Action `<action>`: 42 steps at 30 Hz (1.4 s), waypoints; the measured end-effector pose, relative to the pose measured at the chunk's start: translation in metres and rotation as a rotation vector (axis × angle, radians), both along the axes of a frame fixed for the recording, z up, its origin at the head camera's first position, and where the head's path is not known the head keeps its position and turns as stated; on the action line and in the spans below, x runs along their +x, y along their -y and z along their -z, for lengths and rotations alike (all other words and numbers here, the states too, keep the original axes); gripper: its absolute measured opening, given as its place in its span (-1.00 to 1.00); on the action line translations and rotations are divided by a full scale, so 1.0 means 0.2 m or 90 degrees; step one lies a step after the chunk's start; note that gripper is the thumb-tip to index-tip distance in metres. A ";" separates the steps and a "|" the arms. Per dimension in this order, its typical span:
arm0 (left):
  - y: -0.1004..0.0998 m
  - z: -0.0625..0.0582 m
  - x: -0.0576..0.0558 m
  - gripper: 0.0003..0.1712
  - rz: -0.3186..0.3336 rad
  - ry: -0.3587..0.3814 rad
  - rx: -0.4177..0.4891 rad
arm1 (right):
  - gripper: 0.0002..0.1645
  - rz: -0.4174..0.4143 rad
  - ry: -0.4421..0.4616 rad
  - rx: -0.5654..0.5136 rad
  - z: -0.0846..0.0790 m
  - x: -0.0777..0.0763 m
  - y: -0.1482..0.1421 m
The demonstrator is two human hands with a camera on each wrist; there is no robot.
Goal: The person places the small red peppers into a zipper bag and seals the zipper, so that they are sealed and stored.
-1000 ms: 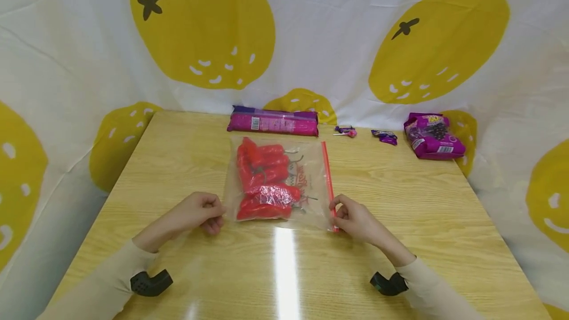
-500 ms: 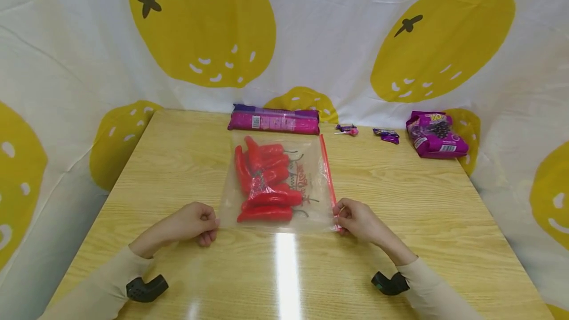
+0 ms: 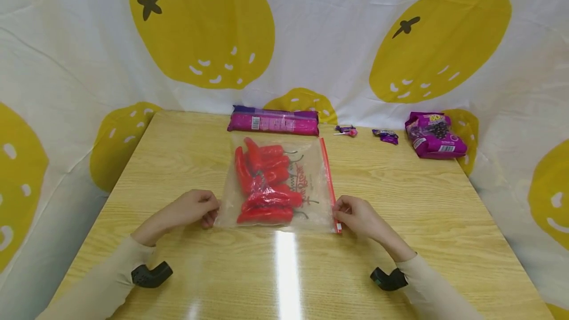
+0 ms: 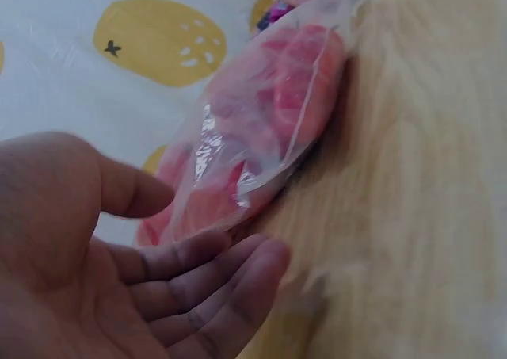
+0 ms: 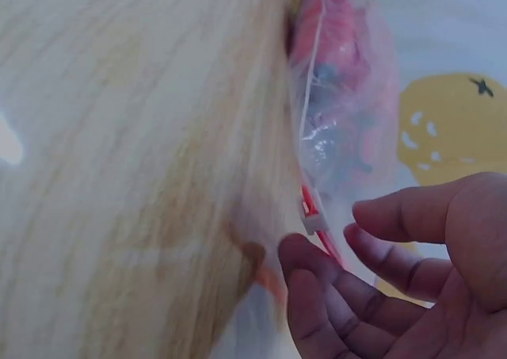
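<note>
A clear zip bag (image 3: 317, 172) of red peppers (image 3: 266, 215) lies flat on the wooden table, its red zip strip (image 3: 328, 177) toward the right. My left hand (image 3: 191, 208) is at the bag's near left corner. In the left wrist view its thumb (image 4: 135, 190) and fingers stand apart, with no plastic pinched between them. My right hand (image 3: 362, 217) is beside the near end of the strip. A white slider (image 5: 314, 221) sits there, close to the fingertips; the thumb and fingers are loosely bent and apart. Whether a finger touches the strip is unclear.
Along the table's back edge lie a long purple packet (image 3: 273, 121), a pink lollipop (image 3: 351, 133), small purple wrapped sweets (image 3: 386, 136) and a plump purple bag (image 3: 435, 135). A fruit-print cloth (image 3: 320, 23) hangs behind the table.
The left hand first drew the bag's left edge outward and toward me, then moved up slightly. The peppers show spread flatter. The right fingers have come off the strip's near end, uncovering the slider.
</note>
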State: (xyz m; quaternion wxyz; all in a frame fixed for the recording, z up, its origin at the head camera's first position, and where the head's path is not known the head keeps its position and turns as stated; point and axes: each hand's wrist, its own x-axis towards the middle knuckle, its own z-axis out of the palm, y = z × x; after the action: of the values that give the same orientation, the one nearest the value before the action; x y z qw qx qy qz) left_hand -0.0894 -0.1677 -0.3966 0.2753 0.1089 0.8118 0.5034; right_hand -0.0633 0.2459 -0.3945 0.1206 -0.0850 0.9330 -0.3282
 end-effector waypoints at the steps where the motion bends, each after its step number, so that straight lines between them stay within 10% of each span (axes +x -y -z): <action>1: -0.01 0.00 -0.03 -0.66 -0.016 -0.011 -0.003 | -0.95 0.004 -0.004 -0.001 0.00 -0.02 0.00; 7: -0.08 0.00 -0.29 -0.58 -0.110 -0.025 0.019 | -0.89 0.029 -0.021 -0.005 -0.02 -0.20 0.03; 15: -0.21 0.04 -0.59 -0.52 -0.250 0.048 0.094 | -0.56 0.082 0.104 -0.240 -0.05 -0.52 0.07; 26: -0.23 0.02 -0.71 -0.48 -0.373 0.141 0.217 | -0.48 0.155 0.137 -0.305 -0.02 -0.61 0.09; 42: -0.19 0.06 -0.73 -0.65 -0.398 0.020 0.157 | -0.48 0.169 0.163 -0.339 -0.02 -0.61 0.06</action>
State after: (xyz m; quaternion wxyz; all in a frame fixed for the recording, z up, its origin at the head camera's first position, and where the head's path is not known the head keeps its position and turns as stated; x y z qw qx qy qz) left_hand -0.2352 -0.1297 -0.4092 0.1049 -0.1206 0.7346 0.6594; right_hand -0.1858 0.2345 -0.3909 0.1666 0.0508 0.7945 -0.5818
